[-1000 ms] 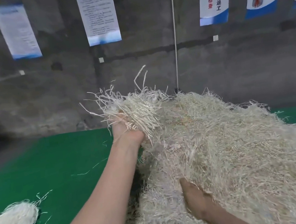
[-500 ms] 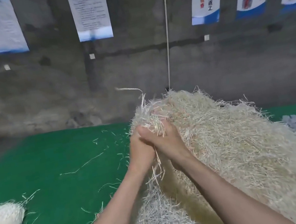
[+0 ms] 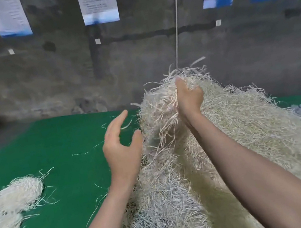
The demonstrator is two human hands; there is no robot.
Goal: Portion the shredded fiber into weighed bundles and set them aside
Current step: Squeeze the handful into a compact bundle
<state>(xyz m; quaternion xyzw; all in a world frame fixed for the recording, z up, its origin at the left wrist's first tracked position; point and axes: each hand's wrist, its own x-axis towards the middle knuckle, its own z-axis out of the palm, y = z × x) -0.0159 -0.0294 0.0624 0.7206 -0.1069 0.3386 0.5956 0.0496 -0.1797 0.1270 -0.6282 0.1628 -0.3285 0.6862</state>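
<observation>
Two bare arms reach over a green table (image 3: pixel 62 142). The right grip (image 3: pixel 189 100) is clenched round a tuft (image 3: pixel 164 109) at the top of one big fiber pile (image 3: pixel 256 133), which covers the table's right side; strands hang down from the fist. The left grip (image 3: pixel 121 151) is released, fingers spread and holding nothing, just left of the pile. One smaller fiber heap (image 3: pixel 12 199) lies well apart at the left edge, with loose strands scattered between. Five posters hang on the wall (image 3: pixel 62 78), the rightmost cut off.
</observation>
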